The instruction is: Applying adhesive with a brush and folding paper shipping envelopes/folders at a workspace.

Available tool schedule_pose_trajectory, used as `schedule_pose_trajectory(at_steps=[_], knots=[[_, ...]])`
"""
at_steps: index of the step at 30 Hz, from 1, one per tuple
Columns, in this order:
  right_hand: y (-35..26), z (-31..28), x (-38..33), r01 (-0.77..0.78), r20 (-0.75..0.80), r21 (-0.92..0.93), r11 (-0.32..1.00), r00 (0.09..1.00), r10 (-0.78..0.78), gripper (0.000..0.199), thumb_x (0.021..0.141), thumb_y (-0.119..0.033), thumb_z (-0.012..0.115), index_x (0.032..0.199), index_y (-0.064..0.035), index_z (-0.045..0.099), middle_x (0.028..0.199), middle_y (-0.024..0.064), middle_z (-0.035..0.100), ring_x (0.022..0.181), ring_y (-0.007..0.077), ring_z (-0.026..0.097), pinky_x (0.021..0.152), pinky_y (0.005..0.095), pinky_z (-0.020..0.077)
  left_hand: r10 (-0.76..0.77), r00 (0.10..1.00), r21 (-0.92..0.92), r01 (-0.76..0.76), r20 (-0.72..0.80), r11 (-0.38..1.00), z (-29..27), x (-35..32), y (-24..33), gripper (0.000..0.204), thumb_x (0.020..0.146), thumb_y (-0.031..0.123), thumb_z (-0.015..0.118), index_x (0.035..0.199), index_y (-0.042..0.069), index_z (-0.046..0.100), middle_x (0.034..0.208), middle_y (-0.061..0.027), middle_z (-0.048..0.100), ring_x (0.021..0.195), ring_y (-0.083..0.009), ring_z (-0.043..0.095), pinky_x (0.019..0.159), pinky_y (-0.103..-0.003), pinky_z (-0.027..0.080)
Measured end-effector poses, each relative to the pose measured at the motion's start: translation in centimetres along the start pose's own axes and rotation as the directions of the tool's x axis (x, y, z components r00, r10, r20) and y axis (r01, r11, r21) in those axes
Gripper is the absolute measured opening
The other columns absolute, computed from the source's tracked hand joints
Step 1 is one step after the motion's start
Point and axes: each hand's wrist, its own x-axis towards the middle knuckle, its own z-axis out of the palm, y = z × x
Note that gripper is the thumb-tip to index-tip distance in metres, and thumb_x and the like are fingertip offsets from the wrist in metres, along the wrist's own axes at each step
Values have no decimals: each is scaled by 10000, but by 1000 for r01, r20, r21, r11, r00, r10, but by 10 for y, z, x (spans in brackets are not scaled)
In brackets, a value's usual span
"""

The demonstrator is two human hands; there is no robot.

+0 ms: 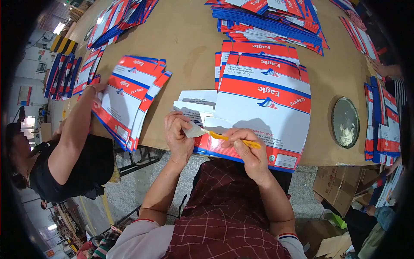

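My left hand [177, 134] pinches a small white card flap [194, 130] at the table's near edge. Closed around a slim yellow brush [235, 140] is my right hand [251, 156], and the brush's tip meets or nearly meets the flap. Under both hands lies a flattened red, white and blue carton [258, 110], on top of other cartons spread toward the far side. Just beyond my left hand are more white flaps [196, 103] with small dark print. Whether the pinched flap belongs to a carton is hidden by my fingers.
A round dish [345, 123] with whitish paste sits to the right on the brown table [185, 56]. Tall carton stacks [271, 26] stand at the far side. At left, a co-worker's hand [98, 93] touches a fanned carton pile [129, 95]. An open cardboard box [336, 185] is lower right.
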Motion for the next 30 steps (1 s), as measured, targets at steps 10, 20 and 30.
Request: schedule_pose_trajectory(at_steps=[10, 20, 30], knots=[[-2, 2, 5, 30, -10, -14, 999, 999, -30, 184, 926, -152, 418, 961, 5, 506, 1043, 144, 538, 845, 185, 599, 807, 310, 463, 16, 1000, 14, -15, -12, 1000, 1, 1, 2, 234, 562, -50, 642, 636, 57, 447, 736, -72, 543, 889, -289, 521, 783, -372, 401], [-2, -1, 5, 103, -199, 242, 965, 978, -54, 218, 933, -177, 412, 985, 14, 503, 1034, 152, 548, 816, 180, 620, 765, 276, 491, 13, 1000, 30, -13, -9, 999, 0, 0, 1, 230, 569, -55, 630, 636, 63, 444, 740, -68, 547, 895, -288, 519, 794, -375, 401], [-3, 5, 7, 95, -184, 50, 994, 979, -85, 260, 932, -212, 427, 992, 25, 515, 1004, 125, 573, 823, 180, 628, 720, 242, 503, 12, 1000, 12, -12, -27, 1000, 2, -1, -1, 224, 568, -53, 625, 631, 63, 444, 730, -67, 546, 885, -289, 520, 789, -375, 401]])
